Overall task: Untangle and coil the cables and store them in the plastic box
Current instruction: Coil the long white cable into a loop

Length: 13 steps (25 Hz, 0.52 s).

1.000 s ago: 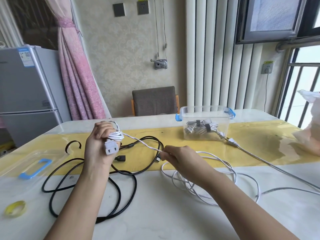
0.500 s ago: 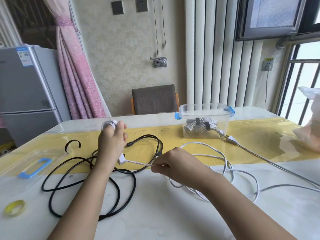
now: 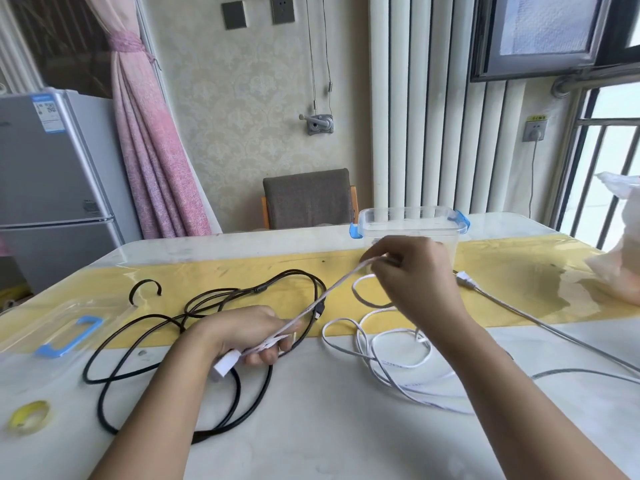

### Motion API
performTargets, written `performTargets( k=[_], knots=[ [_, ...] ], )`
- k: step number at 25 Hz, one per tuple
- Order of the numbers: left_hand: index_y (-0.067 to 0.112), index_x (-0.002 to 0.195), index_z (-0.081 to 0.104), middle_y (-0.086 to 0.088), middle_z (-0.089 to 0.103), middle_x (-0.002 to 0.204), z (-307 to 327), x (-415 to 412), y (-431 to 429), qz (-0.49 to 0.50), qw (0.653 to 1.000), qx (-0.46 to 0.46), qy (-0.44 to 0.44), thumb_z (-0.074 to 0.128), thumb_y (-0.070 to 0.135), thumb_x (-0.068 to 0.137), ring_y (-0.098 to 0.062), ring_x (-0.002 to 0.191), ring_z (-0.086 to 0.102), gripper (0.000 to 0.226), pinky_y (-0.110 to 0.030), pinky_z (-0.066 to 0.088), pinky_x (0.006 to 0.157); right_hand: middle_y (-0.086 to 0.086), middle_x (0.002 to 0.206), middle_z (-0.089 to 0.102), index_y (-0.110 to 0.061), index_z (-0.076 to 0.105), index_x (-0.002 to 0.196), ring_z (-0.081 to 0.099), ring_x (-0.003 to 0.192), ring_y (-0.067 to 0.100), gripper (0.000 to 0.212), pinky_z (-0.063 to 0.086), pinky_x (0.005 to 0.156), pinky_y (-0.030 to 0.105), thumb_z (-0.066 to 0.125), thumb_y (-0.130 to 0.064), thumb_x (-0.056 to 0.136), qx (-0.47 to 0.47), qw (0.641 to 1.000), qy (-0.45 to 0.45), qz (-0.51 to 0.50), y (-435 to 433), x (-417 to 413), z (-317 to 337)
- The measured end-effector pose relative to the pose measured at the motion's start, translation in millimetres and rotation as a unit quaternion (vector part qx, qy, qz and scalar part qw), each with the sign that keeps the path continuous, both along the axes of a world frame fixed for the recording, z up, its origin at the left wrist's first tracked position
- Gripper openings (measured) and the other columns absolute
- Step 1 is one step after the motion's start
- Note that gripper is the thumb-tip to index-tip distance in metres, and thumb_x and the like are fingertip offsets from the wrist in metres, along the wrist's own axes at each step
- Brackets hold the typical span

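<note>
left hand (image 3: pixel 249 336): low over the desk (image 3: pixel 311 438); fingers curled round a small bundle of the white cable (image 3: pixel 332 293); the white plug (image 3: pixel 225 364) pokes out by the wrist
right hand (image 3: pixel 412 275): raised just in front of the plastic box (image 3: pixel 408 213); fingertips pinch the white cable, so it runs taut and slanted between the two hands
rest of the white cable: loose, messy loops on the desk under the right forearm; part on the yellow runner (image 3: pixel 225 271), part on the bare white top
black cable (image 3: pixel 258 290): sprawled in big loops on the desk to the left; passes under the left hand; nobody's holding it
plastic box: clear with blue clips, open, at the far side on the runner; right hand blocks its inside, can't tell what's in there
lid (image 3: pixel 69 336): clear, blue handle, flat at the left edge
tape roll (image 3: pixel 29 414): yellow, near left corner
grey cable (image 3: pixel 465 280): plug beside the box; cord trails off to the right
</note>
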<state>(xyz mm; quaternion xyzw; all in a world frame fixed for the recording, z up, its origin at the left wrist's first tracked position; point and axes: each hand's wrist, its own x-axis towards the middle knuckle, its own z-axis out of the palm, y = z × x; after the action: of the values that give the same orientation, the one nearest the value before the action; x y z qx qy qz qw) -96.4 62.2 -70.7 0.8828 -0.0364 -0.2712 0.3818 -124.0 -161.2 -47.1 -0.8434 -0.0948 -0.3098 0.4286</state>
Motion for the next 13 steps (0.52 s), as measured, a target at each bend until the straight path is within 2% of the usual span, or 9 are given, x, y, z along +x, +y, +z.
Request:
performTargets(
  k=[3,6,9,12,13],
  knots=[
    [0.016,0.060,0.045,0.001,0.030,0.042,12,-8,4,-0.079,0.986,-0.128,0.077,0.048,0.054,0.089,-0.004,0.029,0.019,0.048,-0.012,0.017,0.028,-0.012,0.042,0.053,-0.019,0.072,0.068,0.048,0.047,0.005,0.020,0.030,0.043,0.013,0.060,-0.004,0.072,0.057,0.996,0.031,-0.067,-16,12,-3],
    [0.018,0.058,0.049,0.004,0.034,0.037,20,-11,14,-0.155,0.937,-0.258,0.176,0.056,0.066,0.078,-0.001,0.025,0.022,0.052,-0.009,0.020,0.026,-0.005,0.046,0.051,-0.019,0.072,0.068,0.045,0.051,0.013,0.019,0.031,0.046,0.021,0.061,-0.005,0.073,0.082,0.989,0.065,-0.106,-28,22,-11],
    [0.016,0.068,0.053,0.006,0.044,0.042,22,-10,24,-0.229,0.863,-0.375,0.251,0.049,0.062,0.086,0.000,0.027,0.029,0.049,-0.011,0.025,0.027,-0.004,0.050,0.052,-0.018,0.072,0.068,0.042,0.053,0.015,0.014,0.031,0.050,0.025,0.065,-0.009,0.076,0.123,0.985,0.097,-0.075,-34,26,-13],
    [0.015,0.077,0.042,0.002,0.033,0.043,23,-8,23,-0.305,0.746,-0.516,0.288,0.031,0.044,0.101,-0.005,0.031,0.022,0.039,-0.016,0.021,0.032,-0.009,0.043,0.048,-0.022,0.067,0.060,0.039,0.049,0.010,0.021,0.029,0.048,0.023,0.066,-0.010,0.077,0.108,0.984,0.126,-0.057,-33,30,-17],
    [0.016,0.077,0.038,0.002,0.028,0.041,25,-10,21,-0.320,0.721,-0.549,0.277,0.030,0.042,0.101,-0.006,0.031,0.021,0.037,-0.017,0.020,0.033,-0.008,0.045,0.047,-0.021,0.068,0.061,0.038,0.047,0.009,0.020,0.028,0.047,0.021,0.066,-0.010,0.077,0.082,0.986,0.137,-0.045,-30,30,-20]
  ],
)
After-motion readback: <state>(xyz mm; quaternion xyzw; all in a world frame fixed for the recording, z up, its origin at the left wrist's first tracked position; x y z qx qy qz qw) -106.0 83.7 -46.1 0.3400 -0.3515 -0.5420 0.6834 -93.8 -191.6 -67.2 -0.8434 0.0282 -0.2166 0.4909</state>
